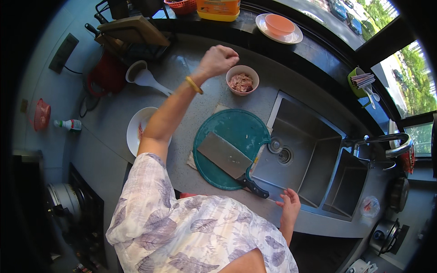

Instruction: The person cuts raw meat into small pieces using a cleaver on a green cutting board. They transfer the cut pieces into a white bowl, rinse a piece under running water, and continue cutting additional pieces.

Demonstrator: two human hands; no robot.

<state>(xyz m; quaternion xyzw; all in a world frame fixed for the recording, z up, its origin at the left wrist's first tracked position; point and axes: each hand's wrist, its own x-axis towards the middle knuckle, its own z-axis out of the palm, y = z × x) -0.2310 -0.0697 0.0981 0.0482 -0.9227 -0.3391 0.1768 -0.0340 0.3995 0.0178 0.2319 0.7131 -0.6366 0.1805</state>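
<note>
My left hand (pixel 220 61), a yellow bangle at its wrist, is held with curled fingers just up and left of a bowl (pixel 231 89) of cut raw meat (pixel 241 83). Nothing shows between those fingers. Over the sink's front rim, my right hand (pixel 290 204) is empty with its fingers apart. A cleaver (pixel 225 155) lies flat on a round green cutting board (pixel 235 124), its black handle past the board's edge, near my right hand. Partly hidden under my left forearm is a white bowl (pixel 132 131) with some reddish bits inside.
The steel double sink (pixel 273 114) is right of the board, with a faucet (pixel 382 140) behind it. A white ladle-like scoop (pixel 145 77) and a red kettle (pixel 106 75) stand left. An orange bowl (pixel 280 24) sits in a plate on the sill. A bottle (pixel 73 125) lies left.
</note>
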